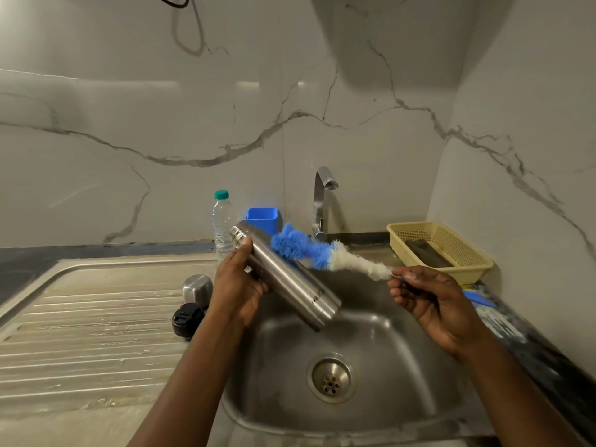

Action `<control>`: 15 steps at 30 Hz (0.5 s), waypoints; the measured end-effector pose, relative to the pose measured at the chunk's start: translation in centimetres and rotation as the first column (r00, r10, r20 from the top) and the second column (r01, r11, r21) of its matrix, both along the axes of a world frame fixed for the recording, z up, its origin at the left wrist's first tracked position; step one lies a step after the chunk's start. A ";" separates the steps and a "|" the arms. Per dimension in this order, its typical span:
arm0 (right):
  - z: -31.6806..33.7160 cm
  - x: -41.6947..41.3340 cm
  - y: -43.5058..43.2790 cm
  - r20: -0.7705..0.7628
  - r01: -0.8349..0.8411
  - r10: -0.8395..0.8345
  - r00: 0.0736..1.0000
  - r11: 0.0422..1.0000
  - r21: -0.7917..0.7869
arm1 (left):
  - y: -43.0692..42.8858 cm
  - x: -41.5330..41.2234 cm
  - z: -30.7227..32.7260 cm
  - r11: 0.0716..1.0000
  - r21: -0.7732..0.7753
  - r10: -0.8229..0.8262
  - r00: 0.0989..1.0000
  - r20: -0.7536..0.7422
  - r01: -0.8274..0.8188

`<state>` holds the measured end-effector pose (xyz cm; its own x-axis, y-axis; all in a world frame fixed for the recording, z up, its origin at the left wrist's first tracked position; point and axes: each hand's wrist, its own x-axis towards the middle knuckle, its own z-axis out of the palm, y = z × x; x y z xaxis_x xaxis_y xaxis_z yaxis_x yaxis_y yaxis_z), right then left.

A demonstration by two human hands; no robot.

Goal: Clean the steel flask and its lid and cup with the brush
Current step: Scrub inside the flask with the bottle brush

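left hand (238, 287) bare | right hand (427, 296) bare | 2 forearms (193, 366) bare

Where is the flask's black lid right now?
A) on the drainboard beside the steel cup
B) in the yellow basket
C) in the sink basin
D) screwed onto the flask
A: the black lid sits on the drainboard right next to the steel cup, left of the basin, while the left hand holds the uncapped flask.

No text, brand, number or sign can be read; marks on the round black plastic lid (187, 319) are too small to make out.
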<state>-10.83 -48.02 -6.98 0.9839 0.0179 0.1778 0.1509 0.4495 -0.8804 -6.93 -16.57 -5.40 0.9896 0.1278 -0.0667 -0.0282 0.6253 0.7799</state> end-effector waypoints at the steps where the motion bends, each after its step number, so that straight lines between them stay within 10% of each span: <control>1: -0.1 0.0 -0.3 0.002 -0.003 0.003 1.000 1.000 -0.008 | 0.3 0.1 0.0 0.999 -0.039 0.024 1.000 -0.006 -0.025; 15: -0.6 0.3 -2.0 -0.002 -0.019 0.019 1.000 1.000 -0.019 | 2.1 1.1 -0.1 0.971 -0.174 0.174 0.983 0.051 -0.163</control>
<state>-10.58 -50.00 -7.55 0.9838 0.0396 0.1751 0.1407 0.4355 -0.8891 -5.81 -14.43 -5.54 0.9577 0.2854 -0.0375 -0.1915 0.7291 0.6570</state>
